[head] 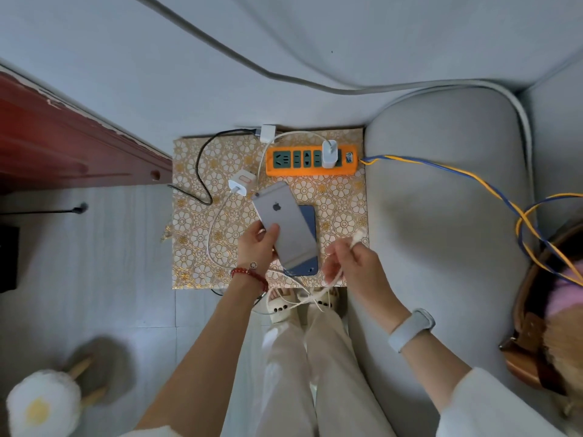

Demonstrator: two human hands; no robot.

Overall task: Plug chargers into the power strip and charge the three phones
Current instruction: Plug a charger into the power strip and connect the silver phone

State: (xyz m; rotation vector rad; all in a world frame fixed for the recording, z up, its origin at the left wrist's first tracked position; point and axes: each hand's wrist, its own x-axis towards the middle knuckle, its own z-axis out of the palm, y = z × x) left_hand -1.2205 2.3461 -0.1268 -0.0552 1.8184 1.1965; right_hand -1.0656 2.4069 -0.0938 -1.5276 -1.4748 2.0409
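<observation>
My left hand [257, 242] grips a silver phone [282, 220], back side up, above a blue phone [307, 247] that lies on the patterned table [340, 216]. My right hand [350, 260] pinches the end of a white cable [358, 236] just right of the phones. An orange power strip [310, 160] lies at the table's far side with one white charger [329, 152] plugged in near its right end. Two more white chargers lie loose: one [241, 182] left of the strip, one [267, 133] at the far edge with a black cable [198, 165]. No third phone is in sight.
A grey sofa arm [441, 200] borders the table on the right, with the strip's blue and yellow cord [473, 181] running over it. A red wooden door [63, 146] is at left. A brown bag [536, 326] sits at far right. A fluffy slipper [41, 402] lies bottom left.
</observation>
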